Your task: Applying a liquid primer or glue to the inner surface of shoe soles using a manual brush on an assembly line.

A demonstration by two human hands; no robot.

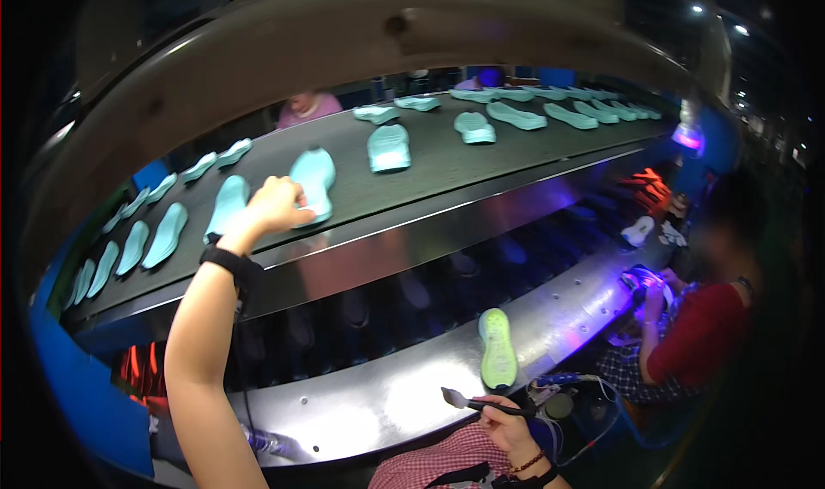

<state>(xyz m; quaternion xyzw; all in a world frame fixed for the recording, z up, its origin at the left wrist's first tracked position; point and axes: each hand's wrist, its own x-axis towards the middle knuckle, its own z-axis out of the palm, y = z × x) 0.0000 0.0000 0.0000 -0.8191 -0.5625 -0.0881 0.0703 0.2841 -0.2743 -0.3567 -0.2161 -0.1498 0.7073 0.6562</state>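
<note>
My left hand (279, 204) reaches up over the dark conveyor belt, its fingers closed on the near left edge of a pale turquoise shoe sole (316, 176). Another turquoise sole (228, 204) lies just left of that hand, partly behind it. Low in front of me, my right hand (507, 422) is closed around the black handle of a brush (455, 398), bristles pointing left. A yellow-green shoe sole (498, 351) rests on the curved metal ledge just beyond the brush.
Several more turquoise soles (389, 148) lie along the belt (430, 158). Below its metal edge (361, 235) runs the shiny ledge (369, 412). A co-worker in red (700, 334) sits at the right, handling something under purple light. Orange-glowing parts (649, 188) are at both ends.
</note>
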